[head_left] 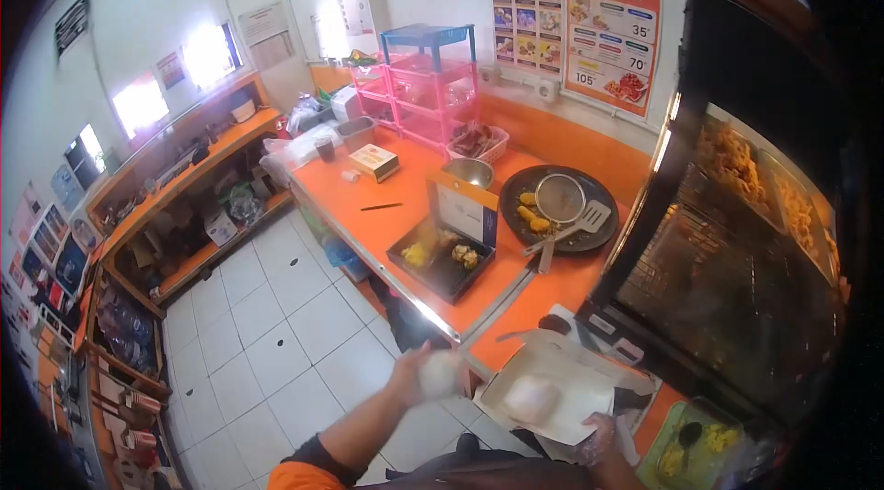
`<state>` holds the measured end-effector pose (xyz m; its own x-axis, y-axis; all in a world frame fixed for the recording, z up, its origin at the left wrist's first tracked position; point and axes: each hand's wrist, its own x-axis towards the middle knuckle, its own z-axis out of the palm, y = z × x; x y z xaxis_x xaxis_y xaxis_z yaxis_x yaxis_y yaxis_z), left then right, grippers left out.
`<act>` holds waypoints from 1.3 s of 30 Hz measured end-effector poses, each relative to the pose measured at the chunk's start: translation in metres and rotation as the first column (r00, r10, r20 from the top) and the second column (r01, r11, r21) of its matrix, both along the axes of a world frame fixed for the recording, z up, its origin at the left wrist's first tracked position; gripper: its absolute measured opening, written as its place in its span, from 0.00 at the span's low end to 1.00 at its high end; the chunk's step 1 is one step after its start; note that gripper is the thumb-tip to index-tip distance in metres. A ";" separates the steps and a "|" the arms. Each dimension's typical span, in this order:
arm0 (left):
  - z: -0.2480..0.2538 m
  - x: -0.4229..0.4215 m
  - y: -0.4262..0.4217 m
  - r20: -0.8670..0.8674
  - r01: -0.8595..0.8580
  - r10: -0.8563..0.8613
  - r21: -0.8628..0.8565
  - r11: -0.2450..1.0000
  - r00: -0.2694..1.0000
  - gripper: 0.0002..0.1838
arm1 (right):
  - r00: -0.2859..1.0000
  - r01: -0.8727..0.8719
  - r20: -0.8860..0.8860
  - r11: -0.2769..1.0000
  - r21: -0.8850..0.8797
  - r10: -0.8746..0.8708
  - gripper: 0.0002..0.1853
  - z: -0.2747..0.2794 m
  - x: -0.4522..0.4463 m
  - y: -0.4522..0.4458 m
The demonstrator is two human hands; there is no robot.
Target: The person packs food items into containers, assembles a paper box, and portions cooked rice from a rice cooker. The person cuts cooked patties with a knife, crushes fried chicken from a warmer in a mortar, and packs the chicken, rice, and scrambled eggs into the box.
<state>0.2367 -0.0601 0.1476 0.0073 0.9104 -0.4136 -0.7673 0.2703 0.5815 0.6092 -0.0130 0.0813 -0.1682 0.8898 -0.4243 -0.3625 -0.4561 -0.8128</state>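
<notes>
My left hand is closed round a white, rounded bundle, blurred by motion, just left of the counter's edge. An open cardboard food box lies in front of me, its white inside facing up. In it rests a pale, rounded lump that looks like wrapped rice. My right hand, in a clear plastic glove, grips the near right rim of this box. Beyond the box, on the orange counter, a black tray-like box with its lid raised holds yellow and browned food.
A round black pan holds a strainer, a slotted spatula and yellow pieces. The glass warming cabinet with fried food stands close on the right. A green-rimmed container holds yellow food and a spoon. Pink shelves stand behind.
</notes>
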 end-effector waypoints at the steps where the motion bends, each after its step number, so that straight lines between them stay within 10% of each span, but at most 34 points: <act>1: -0.006 -0.028 0.024 -0.075 0.072 -0.068 0.054 0.996 0.995 0.33 | 0.969 -0.127 0.239 0.962 0.240 0.069 0.10 -0.049 0.013 0.012; 3: -0.013 -0.081 0.074 -0.249 0.255 -0.219 0.120 0.960 0.943 0.30 | 0.856 -0.243 0.516 0.867 0.435 -0.020 0.08 -0.098 0.019 0.028; 6: 0.011 -0.118 0.143 -0.606 0.305 -0.259 -0.028 0.952 0.752 0.32 | 0.902 -0.221 0.431 0.848 0.481 -0.009 0.06 -0.036 -0.012 0.034; 8: 0.051 -0.126 0.184 -0.903 0.387 -0.332 -0.213 0.897 0.272 0.33 | 0.925 -0.177 0.380 0.846 0.502 -0.031 0.06 -0.021 -0.023 0.027; 13: -0.002 -0.160 0.275 -0.885 0.698 -0.225 -0.461 0.549 -0.407 0.23 | 0.817 -0.046 0.482 0.797 0.602 -0.317 0.10 -0.057 -0.040 -0.023; 16: -0.020 -0.169 0.286 -0.916 0.813 -0.023 -0.366 0.453 -0.400 0.22 | 0.508 -0.370 0.626 0.507 0.779 -0.592 0.15 0.011 -0.088 -0.040; 19: -0.030 -0.168 0.274 -0.883 0.790 0.236 -0.209 0.576 -0.406 0.21 | 0.733 0.212 0.433 0.781 0.588 -0.525 0.14 0.039 -0.142 -0.059; 23: -0.014 -0.156 0.221 -0.801 0.777 0.498 0.068 0.626 -0.331 0.19 | 0.794 0.597 0.097 0.800 0.063 -0.600 0.15 0.022 -0.167 -0.080; 25: -0.019 -0.147 0.198 -0.749 0.801 0.610 0.188 0.568 -0.257 0.18 | 0.798 0.593 0.104 0.804 0.037 -0.593 0.12 -0.058 -0.129 -0.111; 33: -0.081 -0.180 0.177 -0.647 0.684 0.726 0.420 0.596 -0.235 0.19 | 0.747 0.664 0.101 0.731 -0.154 -0.657 0.19 0.065 -0.225 -0.044; 39: -0.082 -0.261 0.184 -0.678 0.675 0.708 0.429 0.600 -0.199 0.15 | 0.930 0.360 -0.108 0.931 0.062 -0.352 0.25 -0.041 -0.228 0.009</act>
<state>-0.0242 0.1244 0.0653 0.3198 0.7054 0.6325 0.7481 -0.5977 0.2883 0.3812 -0.0044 0.0403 0.1302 0.9284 -0.3480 -0.5652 -0.2189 -0.7954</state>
